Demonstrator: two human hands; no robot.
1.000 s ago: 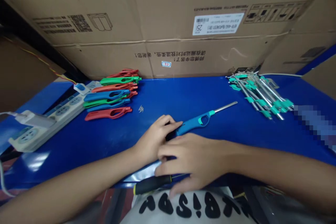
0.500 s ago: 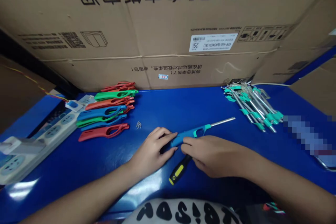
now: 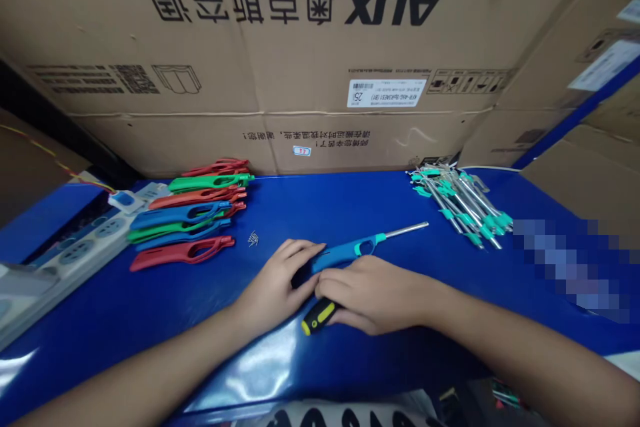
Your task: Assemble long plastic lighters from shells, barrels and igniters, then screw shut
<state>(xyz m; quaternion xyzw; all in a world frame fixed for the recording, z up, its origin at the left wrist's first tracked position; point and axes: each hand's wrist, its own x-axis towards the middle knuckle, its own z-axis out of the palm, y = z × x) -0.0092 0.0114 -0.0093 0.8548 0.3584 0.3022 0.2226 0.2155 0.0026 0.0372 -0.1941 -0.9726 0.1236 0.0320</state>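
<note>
So the left hand [image 3: 280,280] had its grip closed on the back end of a blue plastic long-nosed lighter with a teal collar and trigger and a thin silver metal tube [image 3: 337,253], fingers over the far side and thumb on the near side. The lighter was out in the middle of the bench [image 3: 310,207], a glossy blue surface, with its tube slanting off to the right and away from the person. Couldn't tell if its underside was actually touching down.

The right hand [image 3: 375,293] was just beside it, grip wrapped around a black-and-yellow screwdriver handle [image 3: 317,317]. Butt end poked out towards the person and a bit left; the shaft was hidden by the fingers, so no clue where the tip sat.

Past the left hand was a little heap of tiny silver screws [image 3: 253,239], and left of that a row of red, green, orange and blue plastic handle shells [image 3: 160,218]. A white power strip [image 3: 53,273] ran along the left edge. Over on the right lay a pile of silver metal tubes with teal plastic bits [image 3: 463,207]. A big brown cardboard box [image 3: 300,93] stood behind everything, its printing upside down.
</note>
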